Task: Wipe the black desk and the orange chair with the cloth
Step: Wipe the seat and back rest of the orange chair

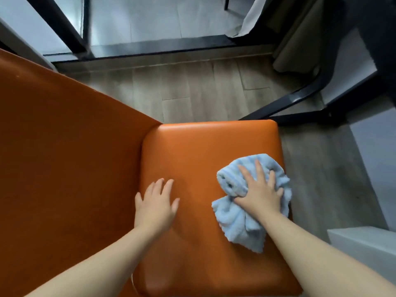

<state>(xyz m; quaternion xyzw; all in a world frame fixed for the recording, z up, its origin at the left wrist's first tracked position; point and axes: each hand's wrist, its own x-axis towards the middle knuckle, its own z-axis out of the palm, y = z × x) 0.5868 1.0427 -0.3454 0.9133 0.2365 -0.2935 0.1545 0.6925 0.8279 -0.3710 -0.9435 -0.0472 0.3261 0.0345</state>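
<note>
Right hand [260, 192] flat on cloth [237, 224]

The chair [203, 146] is a plain burnt orange, seat and back alike, with a soft sheen. The cloth [240, 221] at 4 o'clock on the seat is pale blue with faint ribbed stripes. The floor [192, 86] at 12 o'clock is grey-brown wood grain planks. The desk leg [300, 97] at 2 o'clock is glossy black.

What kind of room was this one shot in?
Probably a home or hotel-style room: wood-look plank floor, glass sliding door with a curtain, and an orange upholstered chair being wiped.
</note>
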